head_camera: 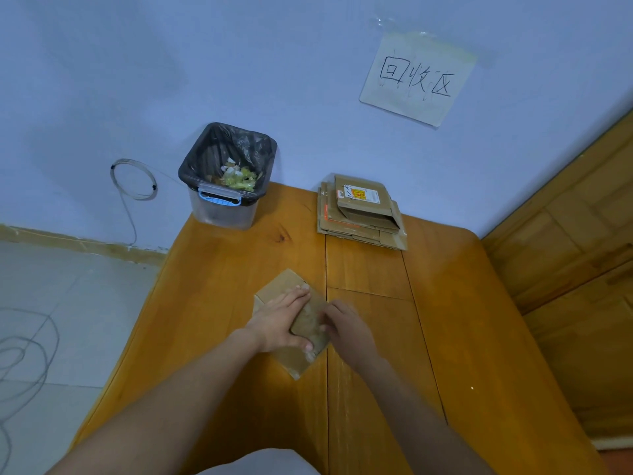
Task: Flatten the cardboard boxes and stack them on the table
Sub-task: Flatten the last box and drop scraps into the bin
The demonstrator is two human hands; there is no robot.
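A small cardboard box, already collapsed nearly flat, lies turned like a diamond near the middle of the wooden desk, just in front of the person. The left hand lies on top of it with its fingers straight and close together, pressing down, the thumb stretched along the near side. The right hand rests at the box's right edge; its fingers look curled over that edge, but whether they pinch the board or only push on it I cannot tell.

Well apart, at the far side of the desk by the wall, sits the stack of flattened boxes, the top one bearing a printed label. A lined bin stands to the left of the stack, and a handwritten paper sign is taped to the wall above.

The box is probably light and thin — stiff across its panels, yet springy at the creases, so it may pop open once the pressure lifts. A sensible hold would be a pinch across both layers at a folded edge, keeping them shut while carrying it to the stack. Bare board on smooth wood may also slide.
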